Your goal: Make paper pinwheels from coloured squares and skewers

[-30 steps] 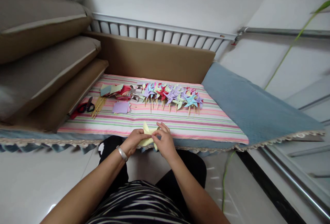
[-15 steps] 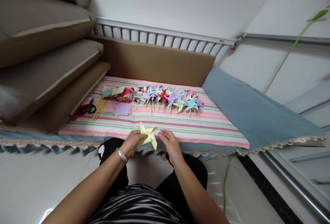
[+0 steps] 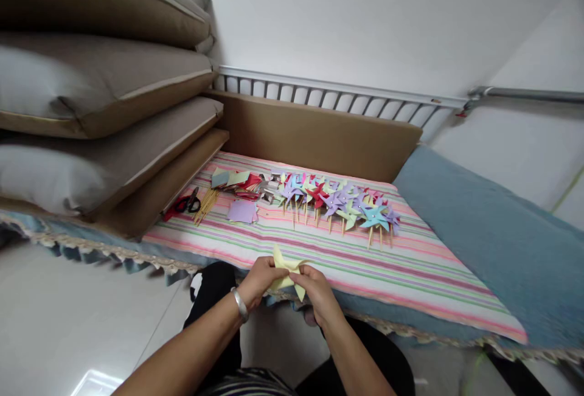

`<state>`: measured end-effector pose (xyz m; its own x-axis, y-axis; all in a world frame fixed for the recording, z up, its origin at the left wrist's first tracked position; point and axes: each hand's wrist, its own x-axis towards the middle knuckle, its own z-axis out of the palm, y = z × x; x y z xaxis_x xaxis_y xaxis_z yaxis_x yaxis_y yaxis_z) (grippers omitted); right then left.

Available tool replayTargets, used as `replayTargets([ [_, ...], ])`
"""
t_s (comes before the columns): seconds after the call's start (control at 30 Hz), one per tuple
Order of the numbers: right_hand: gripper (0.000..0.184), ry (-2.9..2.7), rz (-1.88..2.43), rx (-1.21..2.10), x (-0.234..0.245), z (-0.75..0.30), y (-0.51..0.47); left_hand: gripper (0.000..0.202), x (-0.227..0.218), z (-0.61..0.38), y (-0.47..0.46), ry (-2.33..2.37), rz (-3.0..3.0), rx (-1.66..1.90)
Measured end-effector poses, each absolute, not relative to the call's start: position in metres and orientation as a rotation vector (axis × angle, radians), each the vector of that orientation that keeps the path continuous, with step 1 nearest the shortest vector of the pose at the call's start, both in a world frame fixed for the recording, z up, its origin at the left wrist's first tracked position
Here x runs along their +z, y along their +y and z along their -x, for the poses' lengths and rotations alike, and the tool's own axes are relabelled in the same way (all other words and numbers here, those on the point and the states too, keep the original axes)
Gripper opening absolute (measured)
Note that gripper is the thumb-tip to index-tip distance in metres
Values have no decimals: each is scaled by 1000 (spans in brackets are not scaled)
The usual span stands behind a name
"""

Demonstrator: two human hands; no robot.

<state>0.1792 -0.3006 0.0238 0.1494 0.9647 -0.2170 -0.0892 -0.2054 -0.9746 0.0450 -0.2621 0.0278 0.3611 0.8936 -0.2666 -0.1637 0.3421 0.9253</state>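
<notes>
A pale yellow paper pinwheel is pinched between both my hands at the near edge of the striped cloth. My left hand grips its left side with closed fingers; a silver bangle sits on that wrist. My right hand holds the pinwheel's right side, fingers curled on the paper. Farther back on the cloth lies a row of finished coloured pinwheels on sticks.
Red-handled scissors, a bundle of wooden sticks, a purple paper square and stacked coloured papers lie at the back left. Brown cushions are piled on the left. A blue blanket lies right.
The camera view has shifted left and down. My right hand, apart from the pinwheel half a second ago, has closed on it again; both hands stay at the cloth's near edge.
</notes>
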Motion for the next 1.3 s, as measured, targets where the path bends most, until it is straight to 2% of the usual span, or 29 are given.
replayTargets([
  [0.13, 14, -990, 1360, 1298, 23, -172, -288, 18, 20, -38, -249, 925, -963, 829],
  [0.37, 32, -1111, 1412, 1126, -12, -176, -221, 21, 2, 0, -187, 993, -795, 1000],
  [0.53, 25, -1225, 1514, 855, -58, -187, -169, 23, 2, 4, -138, 905, -810, 1020],
  [0.7, 21, -1294, 1642, 639, -82, -192, -143, 28, 12, 4, -78, 817, -778, 1137],
  [0.87, 20, -1334, 1767, 489, -87, -186, -119, 36, 8, 40, -23, 853, -645, 1348],
  [1.0, 23, -1355, 1830, 410, -86, -173, -84, 32, 3, 64, -10, 855, -554, 1505],
  [1.17, 26, -1421, 1913, 335, -83, -154, -45, 27, -2, 67, -15, 885, -547, 1443],
  [1.3, 17, -1495, 1981, 327, -79, -144, -35, 26, -4, 61, -20, 889, -556, 1294],
])
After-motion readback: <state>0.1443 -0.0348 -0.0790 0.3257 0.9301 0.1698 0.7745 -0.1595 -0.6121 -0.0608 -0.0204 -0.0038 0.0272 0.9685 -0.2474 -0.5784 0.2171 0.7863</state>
